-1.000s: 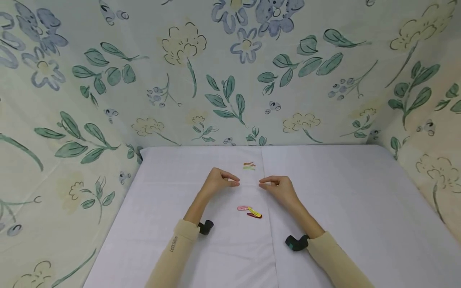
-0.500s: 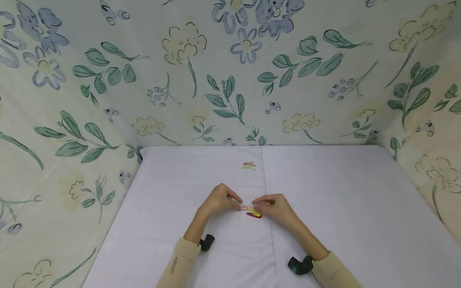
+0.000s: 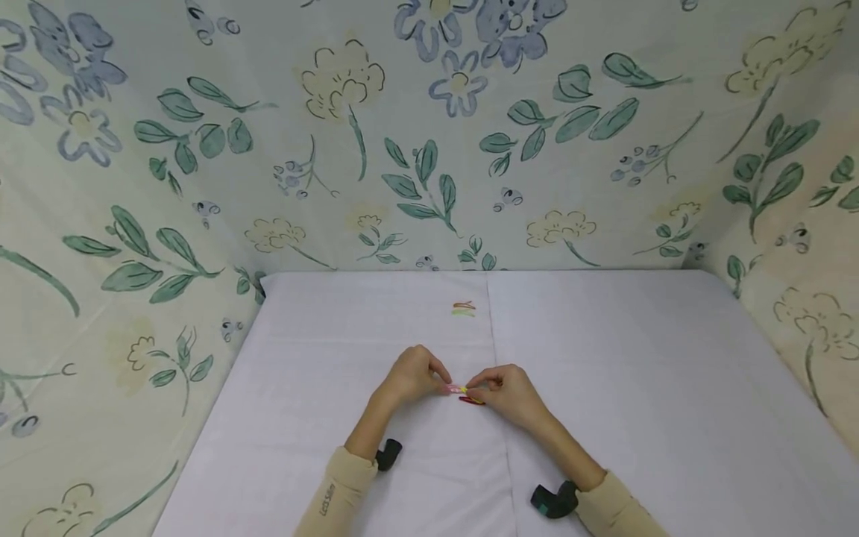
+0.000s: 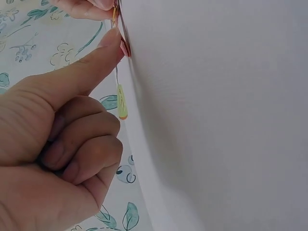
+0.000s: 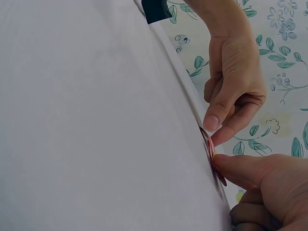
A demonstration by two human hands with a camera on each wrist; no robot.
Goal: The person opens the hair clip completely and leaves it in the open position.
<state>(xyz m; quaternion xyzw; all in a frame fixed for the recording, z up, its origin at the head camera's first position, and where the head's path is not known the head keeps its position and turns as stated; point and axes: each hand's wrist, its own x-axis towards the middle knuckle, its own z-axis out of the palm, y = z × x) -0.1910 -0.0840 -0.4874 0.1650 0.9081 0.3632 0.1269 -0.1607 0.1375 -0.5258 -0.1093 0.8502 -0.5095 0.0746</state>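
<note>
Snap hair clips lie in a small group on the white cloth in the head view. My left hand (image 3: 411,377) pinches the left end of a pink hair clip (image 3: 455,388) between thumb and index finger. Opposite it, my right hand (image 3: 515,397) has thumb and index finger on a yellow hair clip (image 3: 464,390), mostly covered by the fingertips. Just below them rests a dark red hair clip (image 3: 470,400), partly behind the right fingers. The left hand's other fingers are curled in the left wrist view. There, the clips at the fingertips overlap edge-on.
Farther back on the white-covered table (image 3: 322,313) lie an orange-brown hair clip (image 3: 463,305) and a light green hair clip (image 3: 463,313), close together. A floral cloth (image 3: 416,112) hangs behind. Black wrist cameras (image 3: 554,501) sit near both sleeves.
Both hands have come down from near the back clips to the front group. Their fingers have closed on the pink and yellow clips. The two back clips have not moved.
</note>
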